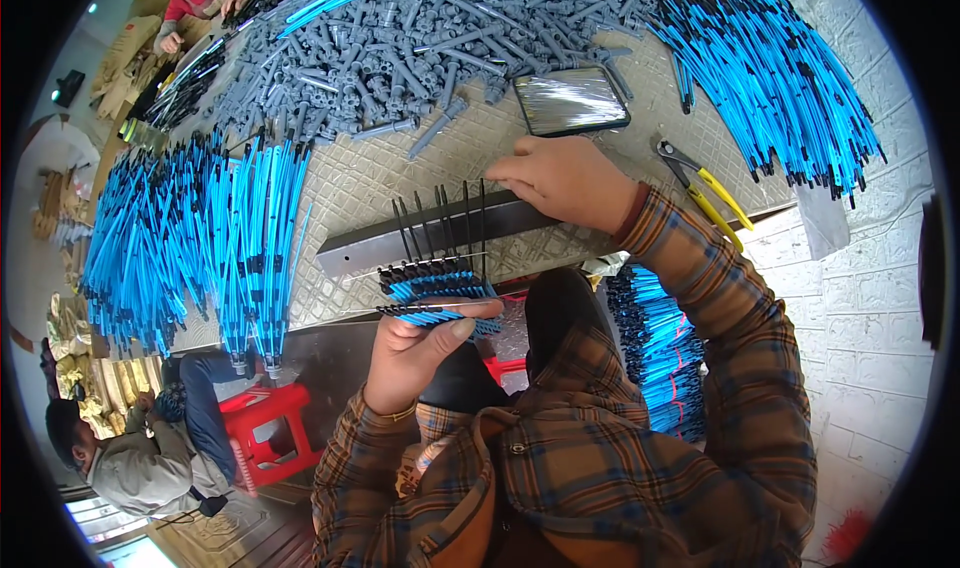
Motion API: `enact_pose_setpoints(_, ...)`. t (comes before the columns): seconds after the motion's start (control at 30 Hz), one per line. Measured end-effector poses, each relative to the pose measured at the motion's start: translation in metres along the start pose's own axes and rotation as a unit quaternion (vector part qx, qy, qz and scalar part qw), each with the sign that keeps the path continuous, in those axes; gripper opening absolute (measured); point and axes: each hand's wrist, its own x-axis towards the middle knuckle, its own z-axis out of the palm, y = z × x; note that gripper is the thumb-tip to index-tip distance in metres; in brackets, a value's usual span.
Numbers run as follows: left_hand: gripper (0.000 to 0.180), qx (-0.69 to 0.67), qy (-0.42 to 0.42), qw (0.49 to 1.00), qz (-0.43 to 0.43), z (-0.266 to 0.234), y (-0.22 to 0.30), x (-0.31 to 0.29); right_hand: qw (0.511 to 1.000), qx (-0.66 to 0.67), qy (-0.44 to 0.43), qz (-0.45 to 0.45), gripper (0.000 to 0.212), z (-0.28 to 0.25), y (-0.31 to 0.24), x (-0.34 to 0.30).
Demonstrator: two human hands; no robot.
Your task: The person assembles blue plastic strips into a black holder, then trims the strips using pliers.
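My left hand (415,358) is closed round a bundle of thin blue and black rods (435,290), above my lap at the table's near edge. Several thin black rods (440,223) stick up from the bundle, and fine metal wires cross it sideways. My right hand (570,178) has thumb and fingers pinched together at the top of the rightmost upright rod. Whatever lies in that pinch is too small to make out. Behind the upright rods, a dark metal bar (365,251) lies along the table edge, passing under my right hand.
Grey plastic tubular parts (400,58) are heaped at the back. A tray of thin metal pins (570,100) and yellow-handled cutters (715,193) lie on the table (350,183). Blue rods pile up left (170,238) and right (780,78). Two people sit at left, near a red stool (265,428).
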Motion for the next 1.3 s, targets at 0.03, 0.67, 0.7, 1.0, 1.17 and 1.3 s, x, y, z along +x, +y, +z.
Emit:
enact_pose_setpoints(0.03, 0.019, 0.000, -0.001, 1.000, -0.001, 0.000, 0.000, 0.000, 1.000, 0.001, 0.002, -0.001, 0.016, 0.001, 0.000, 0.000)
enact_pose_setpoints(0.67, 0.019, 0.001, -0.024, 0.999, -0.026, -0.012, 0.006, -0.004, 0.998, 0.034, 0.027, -0.054, 0.014, 0.027, -0.015, 0.034)
enact_pose_setpoints(0.7, 0.019, -0.006, -0.025, 0.999, -0.026, -0.013, 0.006, -0.004, 0.997, 0.035, 0.032, -0.059, 0.014, 0.027, -0.015, 0.035)
enact_pose_setpoints(1.0, 0.017, -0.020, -0.011, 1.000, -0.009, -0.017, 0.008, -0.004, 0.992, 0.124, 0.006, 0.001, 0.013, 0.050, -0.021, 0.047)
enact_pose_setpoints(1.17, 0.018, -0.012, -0.009, 1.000, -0.011, -0.023, 0.008, -0.005, 0.983, 0.182, -0.003, -0.021, 0.013, 0.053, -0.018, 0.057)
enact_pose_setpoints(1.3, 0.019, -0.021, -0.028, 0.999, -0.019, -0.029, 0.008, -0.005, 0.982, 0.182, -0.007, -0.053, 0.014, 0.051, -0.018, 0.063)
